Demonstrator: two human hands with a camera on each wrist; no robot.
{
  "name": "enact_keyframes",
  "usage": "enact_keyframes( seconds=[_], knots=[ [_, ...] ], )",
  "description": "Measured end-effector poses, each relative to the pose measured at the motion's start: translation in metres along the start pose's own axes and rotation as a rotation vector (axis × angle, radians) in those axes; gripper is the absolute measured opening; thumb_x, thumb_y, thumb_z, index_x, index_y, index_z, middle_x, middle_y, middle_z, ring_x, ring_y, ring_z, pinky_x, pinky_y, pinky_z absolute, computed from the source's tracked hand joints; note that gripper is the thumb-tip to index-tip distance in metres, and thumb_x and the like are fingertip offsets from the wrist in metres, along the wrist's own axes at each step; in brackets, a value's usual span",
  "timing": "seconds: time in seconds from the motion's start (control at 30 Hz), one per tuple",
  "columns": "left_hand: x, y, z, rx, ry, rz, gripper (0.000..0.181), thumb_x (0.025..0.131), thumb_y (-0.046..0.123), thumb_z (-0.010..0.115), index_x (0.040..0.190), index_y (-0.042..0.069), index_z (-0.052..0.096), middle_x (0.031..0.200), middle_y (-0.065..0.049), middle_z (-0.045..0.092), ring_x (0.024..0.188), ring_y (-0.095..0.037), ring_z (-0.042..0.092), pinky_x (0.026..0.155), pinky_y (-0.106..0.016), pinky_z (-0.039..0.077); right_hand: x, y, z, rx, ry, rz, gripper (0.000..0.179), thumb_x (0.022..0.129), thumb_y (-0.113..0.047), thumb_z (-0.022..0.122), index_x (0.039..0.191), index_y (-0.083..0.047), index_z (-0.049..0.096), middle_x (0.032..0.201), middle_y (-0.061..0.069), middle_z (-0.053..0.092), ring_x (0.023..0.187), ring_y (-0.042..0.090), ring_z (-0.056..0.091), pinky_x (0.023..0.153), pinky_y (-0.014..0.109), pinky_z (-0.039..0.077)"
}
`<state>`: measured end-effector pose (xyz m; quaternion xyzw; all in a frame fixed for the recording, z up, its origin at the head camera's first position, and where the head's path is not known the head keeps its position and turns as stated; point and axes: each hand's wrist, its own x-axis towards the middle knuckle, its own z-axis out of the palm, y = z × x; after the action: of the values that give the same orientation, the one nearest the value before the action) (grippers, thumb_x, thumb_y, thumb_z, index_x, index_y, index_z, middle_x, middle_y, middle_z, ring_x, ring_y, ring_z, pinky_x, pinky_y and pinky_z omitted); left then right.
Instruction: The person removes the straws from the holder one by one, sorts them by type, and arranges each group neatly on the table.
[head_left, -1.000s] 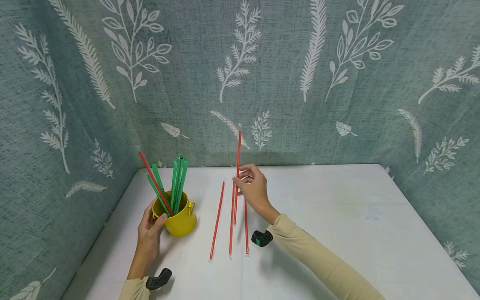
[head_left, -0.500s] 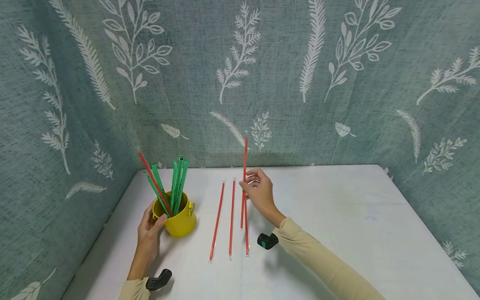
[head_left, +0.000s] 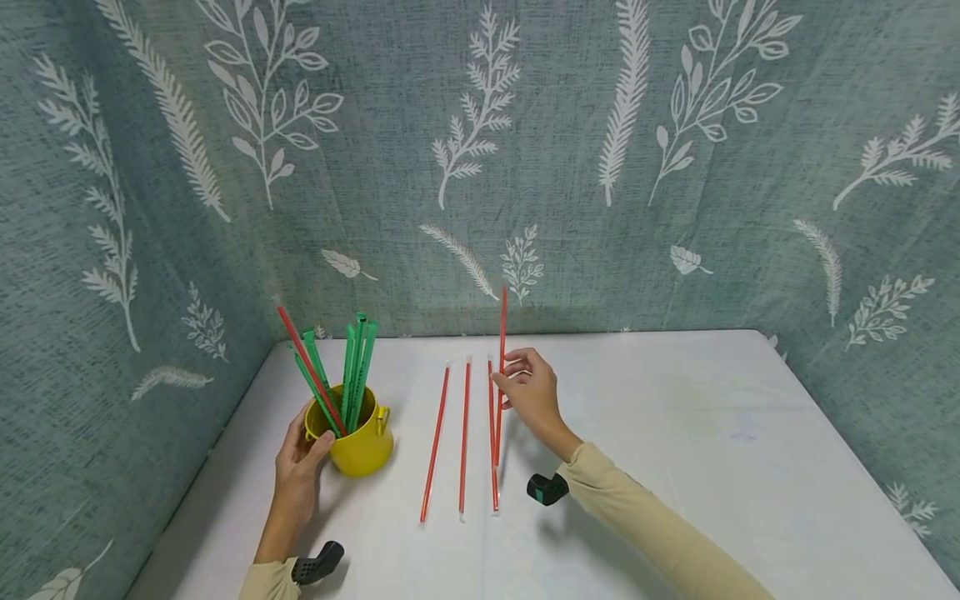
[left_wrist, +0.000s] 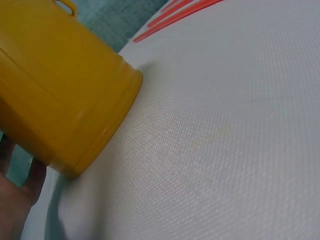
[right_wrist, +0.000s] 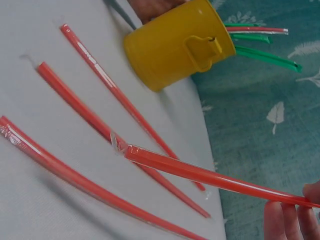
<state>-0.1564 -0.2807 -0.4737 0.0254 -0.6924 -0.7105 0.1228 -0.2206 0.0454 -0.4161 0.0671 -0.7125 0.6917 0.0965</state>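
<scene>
My left hand (head_left: 296,479) grips the near left side of a small yellow metal pail (head_left: 363,450), thumb at its rim. Several green-wrapped straws (head_left: 363,362) and one red straw (head_left: 303,350) lean in the pail. My right hand (head_left: 534,400) pinches another red straw (head_left: 502,329) in a clear wrapper, held roughly upright above the table. In the right wrist view, the held straw (right_wrist: 200,174) crosses in front of the red straws lying below. The left wrist view shows the pail (left_wrist: 60,90) close up, its base near the cloth.
Three wrapped red straws lie side by side on the white table (head_left: 675,467): a left straw (head_left: 435,442), a middle straw (head_left: 464,442) and a right straw (head_left: 495,492). Patterned green-blue fabric (head_left: 562,250) rises behind the table and along its sides.
My right hand has moved to the right and slightly lower with the held straw, passing from over the middle straw to just right of the right one. The left hand and pail stay put.
</scene>
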Motion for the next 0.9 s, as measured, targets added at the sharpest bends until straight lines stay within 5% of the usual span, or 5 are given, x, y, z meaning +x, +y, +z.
enact_keyframes(
  seconds=[0.27, 0.53, 0.73, 0.9],
  knots=[
    [0.000, 0.001, -0.001, 0.009, 0.001, 0.002, 0.059, 0.095, 0.009, 0.053, 0.149, 0.017, 0.029, 0.137, 0.000, 0.038, 0.122, -0.012, 0.039, 0.095, -0.011, 0.037, 0.001, 0.024, -0.005, -0.030, 0.021, 0.030, 0.028, 0.081, -0.001, 0.072, 0.105, -0.002, 0.057, 0.082, 0.013, 0.058, 0.064, 0.039, 0.059, 0.046, 0.037, 0.053],
    [-0.002, 0.000, 0.000, -0.006, -0.002, -0.001, 0.060, 0.095, 0.007, 0.053, 0.149, 0.017, 0.028, 0.136, -0.001, 0.038, 0.122, -0.014, 0.038, 0.094, -0.010, 0.037, 0.000, 0.033, -0.013, -0.064, 0.012, 0.091, 0.027, 0.081, -0.005, 0.072, 0.105, -0.004, 0.058, 0.082, 0.012, 0.058, 0.063, 0.033, 0.060, 0.054, 0.053, 0.053],
    [0.000, -0.001, 0.000, 0.011, 0.005, -0.007, 0.060, 0.095, 0.008, 0.052, 0.149, 0.018, 0.028, 0.136, 0.000, 0.038, 0.122, -0.014, 0.037, 0.094, -0.011, 0.037, -0.003, 0.041, -0.018, -0.078, 0.003, 0.091, 0.029, 0.081, -0.002, 0.072, 0.105, 0.000, 0.057, 0.082, 0.014, 0.058, 0.059, 0.029, 0.059, 0.050, 0.047, 0.053],
    [0.001, -0.001, 0.000, 0.004, 0.003, 0.005, 0.059, 0.095, 0.007, 0.052, 0.149, 0.017, 0.029, 0.136, 0.000, 0.039, 0.121, -0.014, 0.038, 0.094, -0.011, 0.037, -0.011, 0.021, -0.022, -0.075, -0.016, 0.098, 0.029, 0.082, 0.003, 0.069, 0.107, 0.009, 0.055, 0.083, 0.022, 0.057, 0.064, 0.045, 0.058, 0.055, 0.056, 0.052]
  ],
)
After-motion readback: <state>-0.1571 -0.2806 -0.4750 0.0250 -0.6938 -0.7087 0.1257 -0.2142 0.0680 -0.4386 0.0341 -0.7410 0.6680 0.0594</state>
